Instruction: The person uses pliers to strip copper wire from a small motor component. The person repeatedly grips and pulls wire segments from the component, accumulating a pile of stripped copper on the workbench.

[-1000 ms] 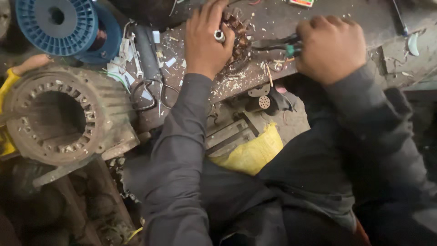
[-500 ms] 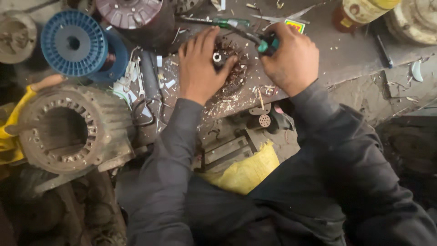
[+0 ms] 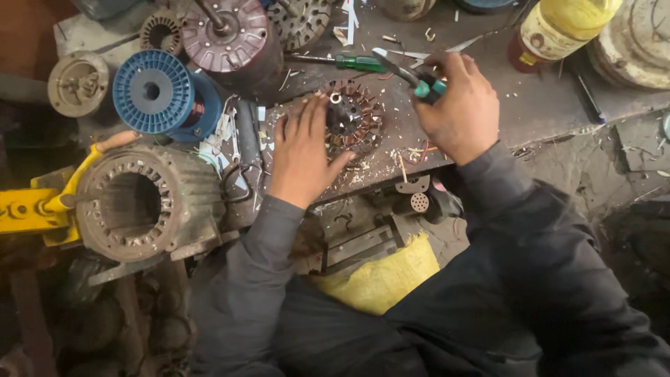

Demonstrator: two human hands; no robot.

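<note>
A small round stator [image 3: 354, 119] with copper windings lies on the dirty workbench [image 3: 530, 112]. My left hand [image 3: 302, 150] rests flat on the bench, fingers spread, pressing against the stator's left side. My right hand [image 3: 457, 105] is closed around green-handled pliers [image 3: 412, 77], whose metal jaws point up and left, just above the stator's right edge. Both arms wear dark grey sleeves.
A green-handled screwdriver [image 3: 349, 63] lies behind the stator. A blue wire spool [image 3: 157, 94], a brown rotor [image 3: 227, 35] and a large grey motor housing [image 3: 143, 202] stand at left, with a yellow tool [image 3: 35, 209]. A yellow bottle [image 3: 558, 28] is at back right; a yellow bag [image 3: 380, 279] lies below.
The view has shifted so the bench sits lower in frame. My right hand has moved left with the pliers toward the stator. My left hand stays on the stator.
</note>
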